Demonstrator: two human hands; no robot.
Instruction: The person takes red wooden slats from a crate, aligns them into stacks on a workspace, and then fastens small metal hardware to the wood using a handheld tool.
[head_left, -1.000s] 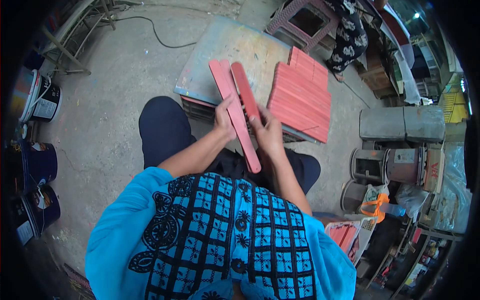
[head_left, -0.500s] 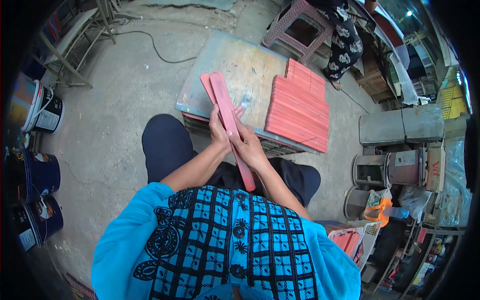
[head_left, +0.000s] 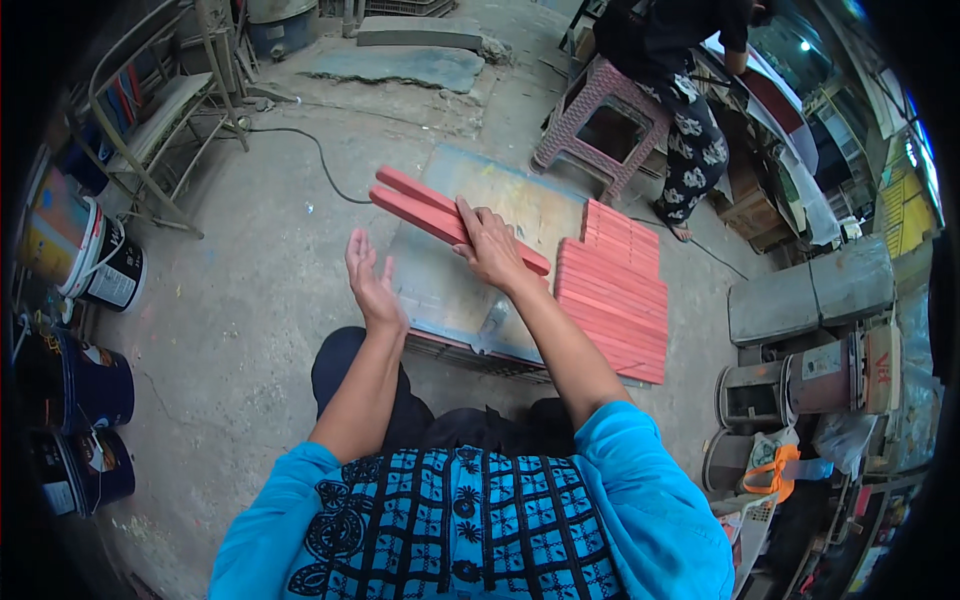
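My right hand (head_left: pixel 490 247) grips two long red-painted wooden slats (head_left: pixel 430 211) held together, their far ends pointing up and left over a grey metal sheet (head_left: pixel 470 280) used as a low work surface. To the left of the slats my left hand (head_left: pixel 368 278) hangs in the air, palm out and fingers apart, holding nothing. On the right part of the sheet lies a flat stack of several red slats (head_left: pixel 612 298), side by side.
Paint buckets (head_left: pixel 80 262) stand along the left edge, with a metal-framed bench (head_left: pixel 170 110) behind them. A pink plastic stool (head_left: pixel 605 125) and a standing person (head_left: pixel 690 120) are beyond the sheet. Grey blocks (head_left: pixel 810 290) and cluttered goods fill the right side. A cable (head_left: pixel 300 140) runs over the concrete floor.
The slats were held upright in both hands near my body; my left hand has let go and opened, and my right hand has swung them down and outward over the sheet.
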